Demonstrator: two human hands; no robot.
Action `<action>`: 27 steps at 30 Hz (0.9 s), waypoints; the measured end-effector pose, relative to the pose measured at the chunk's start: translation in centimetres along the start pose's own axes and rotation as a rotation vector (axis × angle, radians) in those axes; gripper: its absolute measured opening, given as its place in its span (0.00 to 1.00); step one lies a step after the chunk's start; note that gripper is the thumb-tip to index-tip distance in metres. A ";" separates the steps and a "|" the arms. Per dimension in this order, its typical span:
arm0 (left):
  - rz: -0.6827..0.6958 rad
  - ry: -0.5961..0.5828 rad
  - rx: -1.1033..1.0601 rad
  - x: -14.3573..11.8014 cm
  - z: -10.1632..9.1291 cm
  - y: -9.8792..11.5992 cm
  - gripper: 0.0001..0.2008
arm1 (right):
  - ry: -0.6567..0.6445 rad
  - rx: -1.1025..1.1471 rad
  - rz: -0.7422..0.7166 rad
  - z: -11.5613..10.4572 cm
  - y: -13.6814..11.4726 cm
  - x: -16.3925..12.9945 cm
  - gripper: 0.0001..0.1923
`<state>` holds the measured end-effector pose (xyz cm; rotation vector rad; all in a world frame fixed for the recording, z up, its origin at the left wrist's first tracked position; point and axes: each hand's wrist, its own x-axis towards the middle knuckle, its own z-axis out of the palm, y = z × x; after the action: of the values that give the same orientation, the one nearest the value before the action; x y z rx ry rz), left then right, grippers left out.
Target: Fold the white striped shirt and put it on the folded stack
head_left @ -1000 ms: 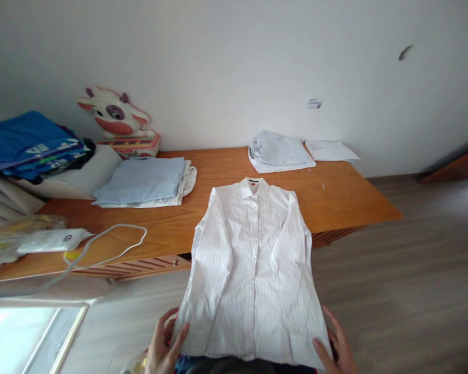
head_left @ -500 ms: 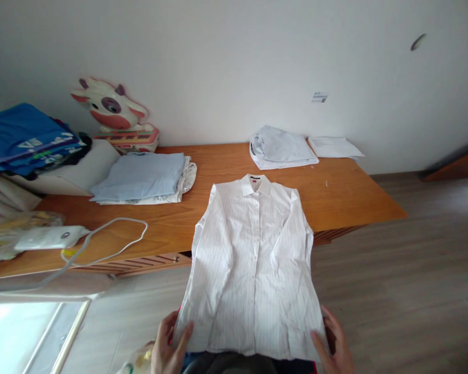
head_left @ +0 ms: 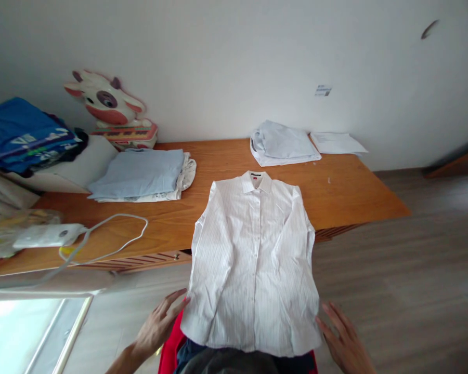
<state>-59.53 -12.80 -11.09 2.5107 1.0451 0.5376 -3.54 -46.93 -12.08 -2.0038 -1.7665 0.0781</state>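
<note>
A white pinstriped button-up shirt lies face up, collar on the wooden table, its lower half hanging past the front edge toward me over red and dark cloth. My left hand is off the shirt's lower left corner, fingers spread, holding nothing. At the lower right corner my right hand is spread too, just clear of the hem.
On the table lie a folded light blue stack, a folded pale shirt, papers and a white device with a cord. A cow-shaped toy and blue clothes sit far left. Wood floor lies to the right.
Both hands let go of the shirt's lower corners and drew outward with fingers spread. The view shifted slightly, uncovering red cloth below the hem.
</note>
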 end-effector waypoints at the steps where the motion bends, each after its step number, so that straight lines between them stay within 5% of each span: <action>1: 0.080 0.019 0.067 0.3 0.6 -0.5 0.22 | 0.001 -0.044 -0.044 0.2 0.3 0.4 0.33; 3: 0.206 0.021 0.139 0.8 1.9 -1.3 0.26 | -0.003 -0.097 -0.103 0.6 0.7 1.2 0.36; 9: 0.303 -0.016 0.244 0.8 3.7 -2.0 0.27 | -0.089 -0.170 -0.254 1.0 0.1 3.4 0.42; 21: 0.430 -0.163 0.142 2.2 -0.2 -0.5 0.24 | -0.247 -0.199 -0.425 -1.0 -0.4 5.5 0.47; 27: 0.586 -0.187 0.102 4.3 -1.1 0.4 0.23 | -0.153 -0.216 -0.521 -0.5 -1.4 5.7 0.49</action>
<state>-56.98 -9.74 -9.10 2.8842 0.2605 0.3930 -3.63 -41.60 -9.62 -1.6400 -2.4287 -0.1356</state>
